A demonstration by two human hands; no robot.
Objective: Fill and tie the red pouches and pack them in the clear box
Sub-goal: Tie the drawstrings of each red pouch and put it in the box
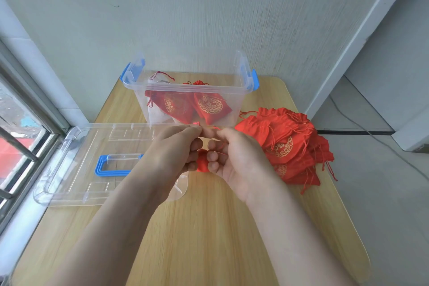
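Fingers [196, 144] of left hand [171, 148] and right hand [236, 158] tight on a red pouch [202, 166]; perhaps three pouches [211, 107] in clear box [235, 102].

- Centre of frame: left hand [178, 146] and right hand [234, 158] fingertip to fingertip, pinching the drawstring [197, 124] of a red pouch [203, 162] between them.
- Above: clear box [235, 109] holding tied pouches [210, 105].
- Left: clear lid [76, 146], flat on the surface [209, 227].
- Right: heap of loose pouches [285, 144].
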